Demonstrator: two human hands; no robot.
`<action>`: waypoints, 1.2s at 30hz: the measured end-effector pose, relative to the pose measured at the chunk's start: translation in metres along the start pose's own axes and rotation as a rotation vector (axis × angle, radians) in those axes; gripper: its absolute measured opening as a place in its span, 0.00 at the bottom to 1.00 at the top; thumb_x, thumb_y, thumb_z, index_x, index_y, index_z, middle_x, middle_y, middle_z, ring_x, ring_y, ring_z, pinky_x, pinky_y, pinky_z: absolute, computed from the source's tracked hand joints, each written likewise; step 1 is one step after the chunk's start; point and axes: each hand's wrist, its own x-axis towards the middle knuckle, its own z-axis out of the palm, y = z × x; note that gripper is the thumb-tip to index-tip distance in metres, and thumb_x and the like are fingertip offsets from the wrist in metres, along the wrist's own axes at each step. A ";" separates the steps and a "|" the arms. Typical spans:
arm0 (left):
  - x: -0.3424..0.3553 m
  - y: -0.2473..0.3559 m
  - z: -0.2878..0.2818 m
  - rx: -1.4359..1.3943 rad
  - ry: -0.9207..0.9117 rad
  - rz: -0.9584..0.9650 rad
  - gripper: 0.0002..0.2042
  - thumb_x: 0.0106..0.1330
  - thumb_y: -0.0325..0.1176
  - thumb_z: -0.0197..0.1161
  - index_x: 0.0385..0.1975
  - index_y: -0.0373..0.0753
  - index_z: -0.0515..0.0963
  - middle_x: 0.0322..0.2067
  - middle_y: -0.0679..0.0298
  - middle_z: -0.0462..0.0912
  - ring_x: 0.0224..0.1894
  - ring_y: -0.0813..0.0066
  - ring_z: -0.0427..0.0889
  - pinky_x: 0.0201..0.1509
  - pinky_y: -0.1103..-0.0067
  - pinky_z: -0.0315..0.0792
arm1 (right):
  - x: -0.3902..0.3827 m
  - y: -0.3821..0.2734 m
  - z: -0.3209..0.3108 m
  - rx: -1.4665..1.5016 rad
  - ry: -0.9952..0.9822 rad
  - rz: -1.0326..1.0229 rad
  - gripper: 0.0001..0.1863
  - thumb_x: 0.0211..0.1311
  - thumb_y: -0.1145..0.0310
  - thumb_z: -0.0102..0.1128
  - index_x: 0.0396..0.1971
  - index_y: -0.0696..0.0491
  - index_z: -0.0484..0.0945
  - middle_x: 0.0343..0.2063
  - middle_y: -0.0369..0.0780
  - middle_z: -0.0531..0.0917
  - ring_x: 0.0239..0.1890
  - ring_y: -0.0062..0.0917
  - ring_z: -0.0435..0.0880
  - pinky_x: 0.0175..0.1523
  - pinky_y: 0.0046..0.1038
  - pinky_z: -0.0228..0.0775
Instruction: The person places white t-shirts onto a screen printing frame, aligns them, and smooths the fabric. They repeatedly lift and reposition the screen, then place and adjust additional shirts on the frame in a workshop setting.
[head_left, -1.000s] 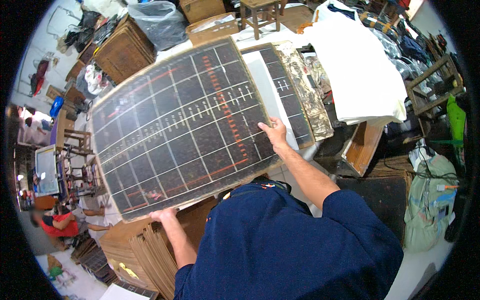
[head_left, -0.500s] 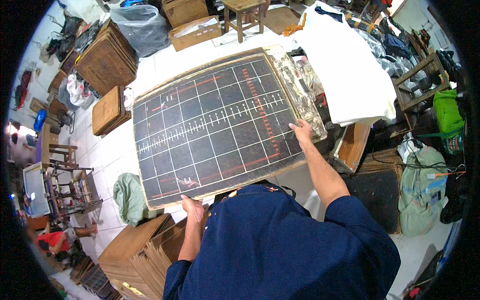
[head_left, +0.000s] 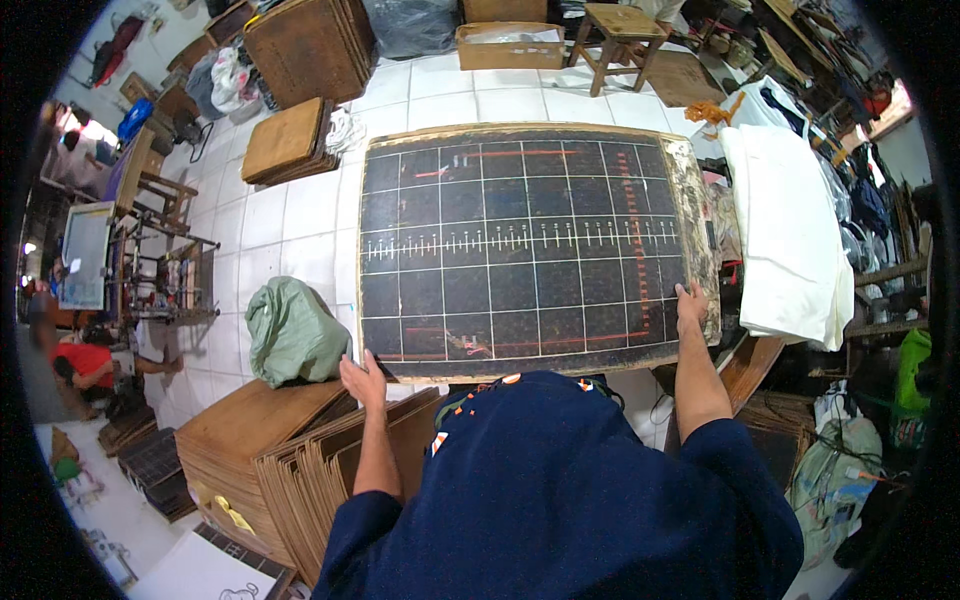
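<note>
A large dark board (head_left: 510, 280) with white grid lines, scale marks and red lines lies flat in front of me on another board with a pale, mottled right edge. My left hand (head_left: 363, 380) is at its near left corner, fingers apart, thumb against the corner. My right hand (head_left: 691, 305) grips the board's right edge toward the near side. A folded white cloth (head_left: 785, 230) lies just right of the board, and a pale green sack (head_left: 295, 330) rests beside its left edge.
Brown board stacks (head_left: 260, 410) stand near my left arm, others (head_left: 280, 140) farther back. A wooden stool (head_left: 615, 30) and carton (head_left: 510, 45) are at the back. A person in red (head_left: 85, 365) sits left beside a metal rack (head_left: 160, 260). A wooden box (head_left: 750, 370) is at right.
The board has levelled out and come down from a tilted position, turning square to me. The view has swung, and my left hand's fingers have spread at the corner.
</note>
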 end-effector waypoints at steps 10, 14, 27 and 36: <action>0.016 -0.013 0.031 -0.523 -0.180 -0.141 0.19 0.70 0.36 0.53 0.56 0.31 0.72 0.50 0.44 0.79 0.52 0.53 0.79 0.56 0.68 0.69 | -0.011 -0.005 -0.003 -0.234 -0.008 -0.073 0.31 0.56 0.50 0.66 0.61 0.38 0.73 0.60 0.41 0.72 0.61 0.44 0.69 0.64 0.47 0.61; 0.021 -0.011 0.033 -0.518 -0.164 -0.131 0.19 0.70 0.35 0.54 0.56 0.32 0.73 0.47 0.47 0.81 0.48 0.57 0.81 0.54 0.70 0.70 | -0.025 -0.018 -0.004 -0.450 0.024 -0.020 0.31 0.59 0.46 0.61 0.63 0.34 0.70 0.59 0.41 0.74 0.62 0.46 0.68 0.63 0.53 0.60; 0.036 -0.037 0.053 -0.577 -0.352 -0.140 0.22 0.73 0.36 0.51 0.61 0.26 0.67 0.59 0.50 0.73 0.58 0.67 0.74 0.62 0.75 0.63 | -0.018 -0.024 -0.021 -0.371 -0.078 -0.128 0.24 0.60 0.48 0.59 0.56 0.36 0.76 0.50 0.45 0.80 0.56 0.41 0.76 0.57 0.44 0.69; 0.016 0.038 0.048 0.321 0.048 0.131 0.37 0.67 0.56 0.51 0.68 0.35 0.56 0.67 0.43 0.58 0.67 0.45 0.61 0.68 0.62 0.58 | -0.045 0.031 -0.124 -0.132 0.150 -0.108 0.06 0.54 0.66 0.65 0.33 0.43 0.87 0.31 0.39 0.86 0.41 0.36 0.81 0.47 0.35 0.74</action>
